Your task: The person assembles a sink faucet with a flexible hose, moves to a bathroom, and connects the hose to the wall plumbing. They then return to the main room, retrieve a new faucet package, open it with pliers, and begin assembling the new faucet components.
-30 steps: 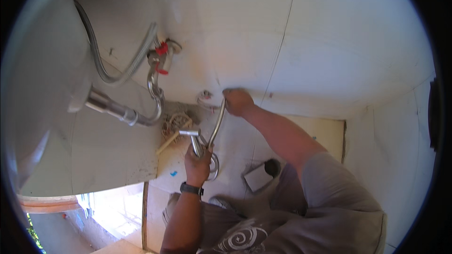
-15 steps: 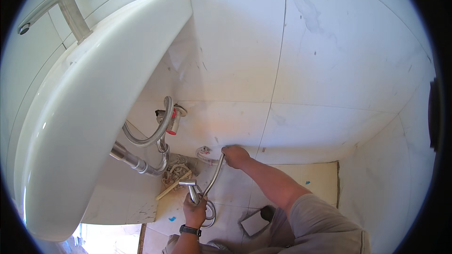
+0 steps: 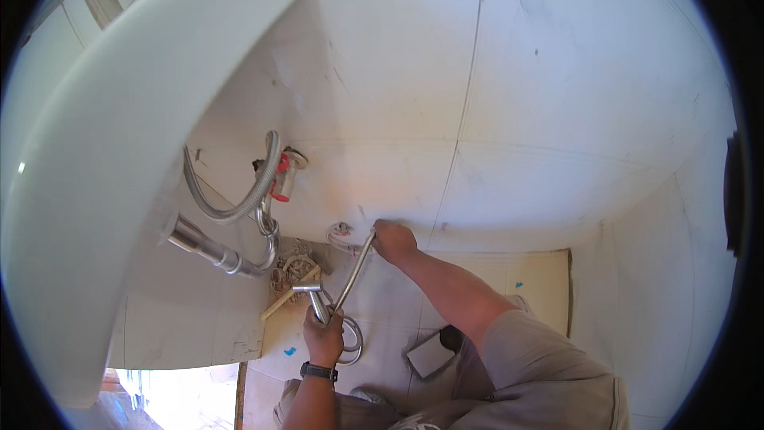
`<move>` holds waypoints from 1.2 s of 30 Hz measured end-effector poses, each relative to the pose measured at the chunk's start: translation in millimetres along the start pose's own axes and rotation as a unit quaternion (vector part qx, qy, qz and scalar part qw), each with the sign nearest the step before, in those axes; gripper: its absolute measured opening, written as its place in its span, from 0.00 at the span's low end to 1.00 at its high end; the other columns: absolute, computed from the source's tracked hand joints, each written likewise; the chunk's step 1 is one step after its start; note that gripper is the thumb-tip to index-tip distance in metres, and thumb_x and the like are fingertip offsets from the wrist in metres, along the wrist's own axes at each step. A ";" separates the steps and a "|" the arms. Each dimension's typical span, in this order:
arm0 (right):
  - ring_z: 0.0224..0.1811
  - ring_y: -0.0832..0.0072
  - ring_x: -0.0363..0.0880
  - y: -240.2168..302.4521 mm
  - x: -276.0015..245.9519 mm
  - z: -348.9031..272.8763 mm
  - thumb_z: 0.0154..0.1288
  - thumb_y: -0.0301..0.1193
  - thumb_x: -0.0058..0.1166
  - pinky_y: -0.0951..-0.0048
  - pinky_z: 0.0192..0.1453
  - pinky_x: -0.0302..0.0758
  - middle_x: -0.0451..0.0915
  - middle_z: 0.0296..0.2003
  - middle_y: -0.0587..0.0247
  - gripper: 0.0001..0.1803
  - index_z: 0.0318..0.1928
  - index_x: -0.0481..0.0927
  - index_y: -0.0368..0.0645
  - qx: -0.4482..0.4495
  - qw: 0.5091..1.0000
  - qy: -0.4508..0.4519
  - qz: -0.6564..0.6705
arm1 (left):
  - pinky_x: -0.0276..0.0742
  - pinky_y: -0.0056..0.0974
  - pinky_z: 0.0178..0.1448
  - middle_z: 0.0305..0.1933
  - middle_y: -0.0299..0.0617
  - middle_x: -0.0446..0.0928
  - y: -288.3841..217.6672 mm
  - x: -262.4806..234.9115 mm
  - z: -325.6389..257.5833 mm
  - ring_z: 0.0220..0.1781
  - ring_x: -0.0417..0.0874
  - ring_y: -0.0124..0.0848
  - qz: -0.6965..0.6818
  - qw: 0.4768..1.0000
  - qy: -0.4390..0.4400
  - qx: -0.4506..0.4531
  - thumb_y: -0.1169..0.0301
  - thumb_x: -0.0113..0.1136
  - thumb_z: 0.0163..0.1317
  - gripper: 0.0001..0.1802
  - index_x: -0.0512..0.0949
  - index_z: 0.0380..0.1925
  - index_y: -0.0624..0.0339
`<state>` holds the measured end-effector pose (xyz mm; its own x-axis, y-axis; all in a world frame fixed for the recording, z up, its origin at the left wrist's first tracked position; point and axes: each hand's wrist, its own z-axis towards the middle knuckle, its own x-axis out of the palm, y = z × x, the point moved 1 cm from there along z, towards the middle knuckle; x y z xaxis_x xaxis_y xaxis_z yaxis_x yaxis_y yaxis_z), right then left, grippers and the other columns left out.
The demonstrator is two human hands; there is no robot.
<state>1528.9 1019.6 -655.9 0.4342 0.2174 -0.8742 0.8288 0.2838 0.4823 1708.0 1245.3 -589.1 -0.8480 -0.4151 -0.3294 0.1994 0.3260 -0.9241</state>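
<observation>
My left hand (image 3: 322, 336), with a dark watch on the wrist, grips a chrome hand sprayer (image 3: 312, 298) by its handle. A braided metal hose (image 3: 355, 271) runs from the sprayer up to my right hand (image 3: 392, 239), which holds the hose's upper end against the white tiled wall, next to a small wall outlet fitting (image 3: 341, 233). A loop of the hose (image 3: 351, 340) curls beside my left hand.
A white washbasin (image 3: 103, 191) fills the left. Beneath it run a chrome drain pipe (image 3: 208, 248), a flexible supply hose (image 3: 239, 207) and a red-handled valve (image 3: 281, 178). Debris (image 3: 296, 267) lies at the wall base. A grey box (image 3: 430, 353) sits on the floor.
The view has tilted upward, showing more basin and wall. Both hands have stayed in place on the sprayer and the hose end.
</observation>
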 end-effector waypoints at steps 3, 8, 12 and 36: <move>0.45 0.46 0.88 -2.8 5.1 0.2 0.68 0.34 0.57 0.45 0.50 0.83 0.88 0.40 0.44 0.13 0.46 0.81 0.39 -0.001 1.000 -0.016 -0.024 | 0.75 0.35 0.29 0.24 0.36 0.79 1.9 -0.3 -0.4 0.22 0.79 0.26 -0.003 1.000 0.009 0.006 0.72 0.69 0.64 0.09 0.79 0.38 0.63; 0.45 0.46 0.88 -2.1 1.9 1.5 0.67 0.35 0.58 0.46 0.50 0.83 0.88 0.39 0.44 0.12 0.44 0.82 0.39 -0.041 0.999 -0.023 -0.002 | 0.75 0.34 0.29 0.26 0.36 0.79 -1.3 0.0 -1.8 0.23 0.79 0.25 -0.005 1.000 0.022 0.007 0.73 0.69 0.64 0.09 0.80 0.40 0.64; 0.47 0.47 0.88 4.6 -4.7 1.3 0.68 0.34 0.57 0.45 0.52 0.83 0.87 0.41 0.42 0.11 0.43 0.83 0.39 0.013 1.000 -0.009 -0.024 | 0.75 0.34 0.29 0.26 0.36 0.79 -5.7 1.9 -1.9 0.23 0.79 0.26 0.007 1.000 0.024 0.012 0.73 0.69 0.64 0.09 0.79 0.39 0.64; 0.45 0.41 0.86 8.1 21.8 -9.3 0.71 0.31 0.57 0.43 0.54 0.81 0.87 0.38 0.44 0.12 0.50 0.75 0.39 0.094 0.988 -0.062 0.103 | 0.73 0.32 0.29 0.26 0.35 0.77 -7.4 5.4 -1.2 0.23 0.77 0.23 0.004 0.999 0.034 -0.003 0.73 0.68 0.65 0.09 0.77 0.39 0.61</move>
<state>1541.8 1035.4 -670.5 0.6311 0.1328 -0.7642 0.7639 0.0645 0.6421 1701.3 1241.7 -583.8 -0.8774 -0.3543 -0.3233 0.2041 0.3343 -0.9201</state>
